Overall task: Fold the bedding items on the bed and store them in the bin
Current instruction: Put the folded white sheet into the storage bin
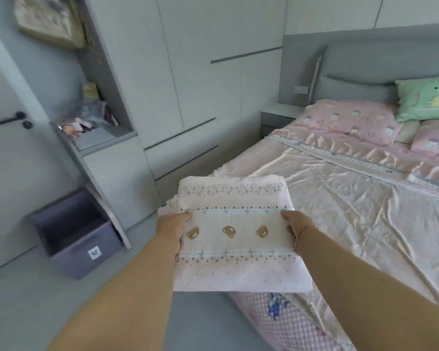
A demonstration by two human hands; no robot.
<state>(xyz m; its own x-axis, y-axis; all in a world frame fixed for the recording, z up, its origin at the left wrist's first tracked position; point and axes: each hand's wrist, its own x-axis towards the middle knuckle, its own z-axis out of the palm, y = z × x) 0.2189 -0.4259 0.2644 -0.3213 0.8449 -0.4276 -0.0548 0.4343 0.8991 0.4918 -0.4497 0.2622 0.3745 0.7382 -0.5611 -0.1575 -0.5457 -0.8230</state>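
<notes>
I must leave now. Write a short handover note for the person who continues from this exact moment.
Left hand and right hand each grip a side of the folded bear-print blanket, held in the air beside the bed.
The grey bin stands open on the floor to the left; nothing shows inside it.
Done: this blanket is folded.
Left: put it in the bin.

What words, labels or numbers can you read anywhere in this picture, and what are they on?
No text here can be read.
White label on the front of the grey bin: a dark mark, too blurred to read.
Folded blanket held in the left hand and right hand: only bears, dots and crosses, no words.
Green pillow: a cartoon figure, no lettering visible.
</notes>
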